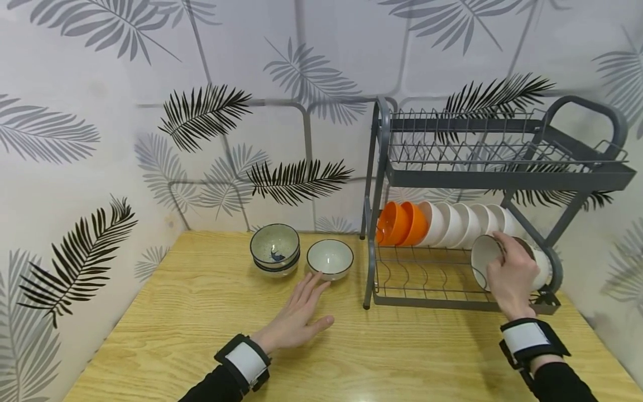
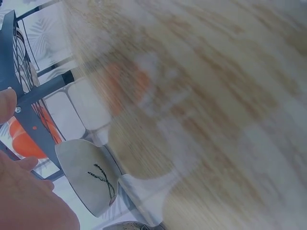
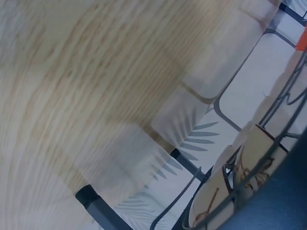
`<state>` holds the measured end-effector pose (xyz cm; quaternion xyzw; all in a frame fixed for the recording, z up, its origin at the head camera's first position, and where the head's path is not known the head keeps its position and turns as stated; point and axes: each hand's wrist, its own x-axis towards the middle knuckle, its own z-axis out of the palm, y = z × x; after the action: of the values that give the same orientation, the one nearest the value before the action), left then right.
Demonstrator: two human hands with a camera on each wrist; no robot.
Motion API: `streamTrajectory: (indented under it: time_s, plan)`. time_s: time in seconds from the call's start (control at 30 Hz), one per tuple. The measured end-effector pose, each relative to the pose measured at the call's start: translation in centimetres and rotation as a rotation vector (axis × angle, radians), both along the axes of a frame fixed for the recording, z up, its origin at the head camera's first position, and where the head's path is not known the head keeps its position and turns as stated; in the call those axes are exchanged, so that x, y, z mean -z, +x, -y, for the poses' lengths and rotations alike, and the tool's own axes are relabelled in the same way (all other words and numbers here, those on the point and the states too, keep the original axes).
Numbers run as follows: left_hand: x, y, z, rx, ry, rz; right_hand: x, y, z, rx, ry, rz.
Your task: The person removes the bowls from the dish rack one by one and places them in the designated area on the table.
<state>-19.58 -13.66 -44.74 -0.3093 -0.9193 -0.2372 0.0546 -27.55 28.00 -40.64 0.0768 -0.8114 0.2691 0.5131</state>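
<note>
My left hand (image 1: 296, 315) reaches over the table with straight fingers, their tips at the near rim of a small pale bowl (image 1: 330, 257) with a dark rim. In the left wrist view this bowl (image 2: 91, 177) shows a dark twig pattern, beside part of the left hand (image 2: 29, 196). Left of it stands a stack of greenish bowls (image 1: 274, 245), a blue motif inside the top one. My right hand (image 1: 513, 271) grips a pale bowl (image 1: 483, 259) standing on edge in the lower rack. Behind that hand is another patterned bowl (image 1: 541, 268), partly hidden.
A grey two-tier dish rack (image 1: 507, 180) stands at the right of the wooden table (image 1: 201, 335). Its lower tier holds orange bowls (image 1: 394, 223) and several white bowls (image 1: 467, 223) at the back. A leaf-patterned wall covering (image 1: 281, 128) rises behind.
</note>
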Motion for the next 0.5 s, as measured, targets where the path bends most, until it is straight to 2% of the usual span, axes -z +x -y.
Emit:
streamTrajectory:
  time_s: [0.33,0.5]
  plan:
    - [0.41,-0.03,0.38,-0.007,0.011,-0.004,0.44,-0.56,-0.06,0.006,0.009,-0.154]
    - [0.20,0.07,0.71,-0.014,0.014,0.003,0.20,-0.77,-0.33,0.027,-0.016,-0.215]
